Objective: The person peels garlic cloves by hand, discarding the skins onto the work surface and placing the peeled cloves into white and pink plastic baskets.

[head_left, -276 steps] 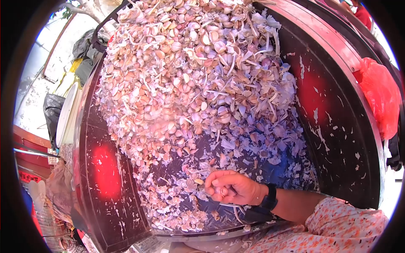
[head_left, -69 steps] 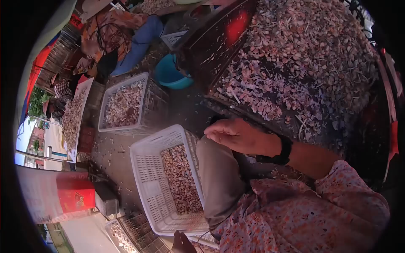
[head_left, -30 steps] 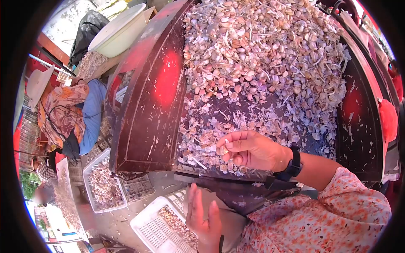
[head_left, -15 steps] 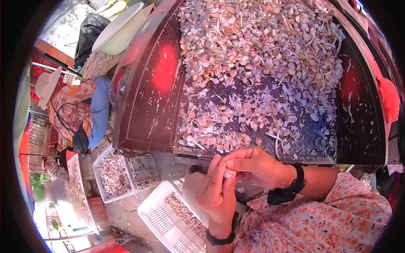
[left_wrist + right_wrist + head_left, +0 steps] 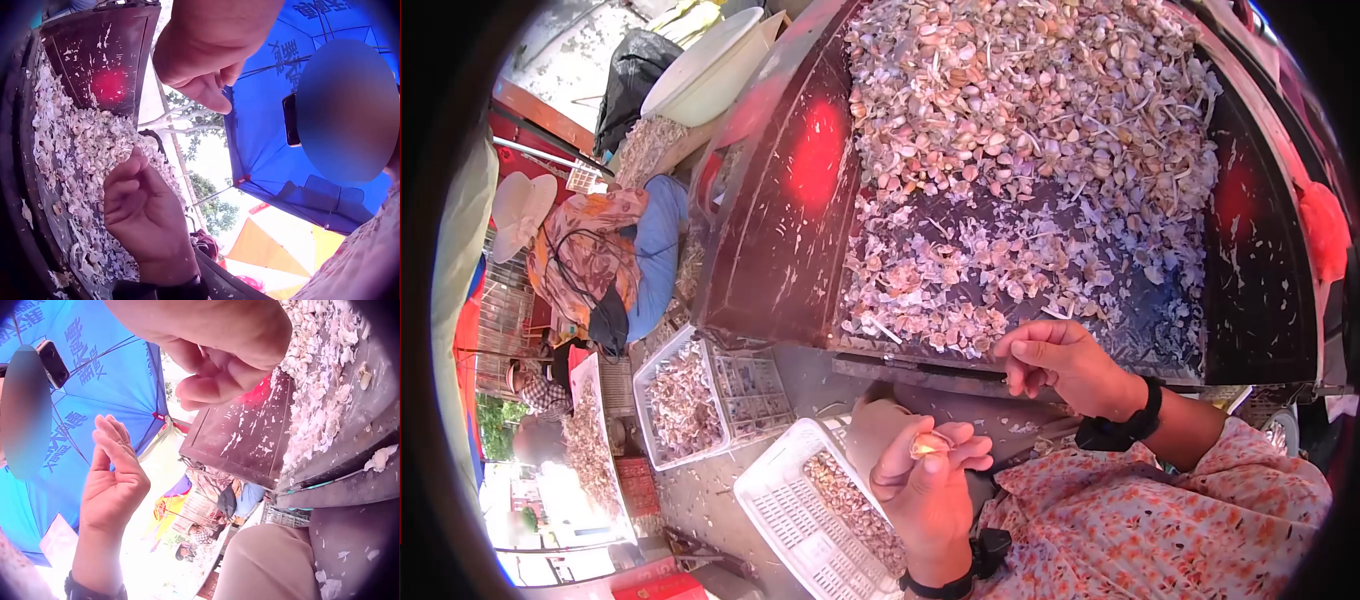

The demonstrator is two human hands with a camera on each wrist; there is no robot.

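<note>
In the head view the left hand [image 5: 932, 490] is raised over the person's knee, pinching a garlic clove [image 5: 930, 445] between thumb and fingers. The right hand [image 5: 1072, 368] hovers above the front edge of the cart bed, its fingers bent and thumb near the index finger; nothing shows between them. A gap separates the two hands. Behind them lies a heap of garlic cloves [image 5: 1020, 110] and loose skins [image 5: 970, 270] on the dark bed. In the left wrist view the right hand [image 5: 149, 219] appears beside the heap; the right wrist view shows the left hand [image 5: 112, 481] with fingers raised.
A white basket [image 5: 780, 490] partly filled with cloves stands left of the knee. Farther left is a crate of garlic pieces [image 5: 683, 405]. The cart's dark side panels [image 5: 785, 210] flank the heap. Another person [image 5: 605, 250] sits at the left, near a pale basin [image 5: 705, 75].
From half a second ago, the hands have parted: the right moved right and slightly up, the left down with the clove. Earlier, the right hand held a small piece over the bed.
</note>
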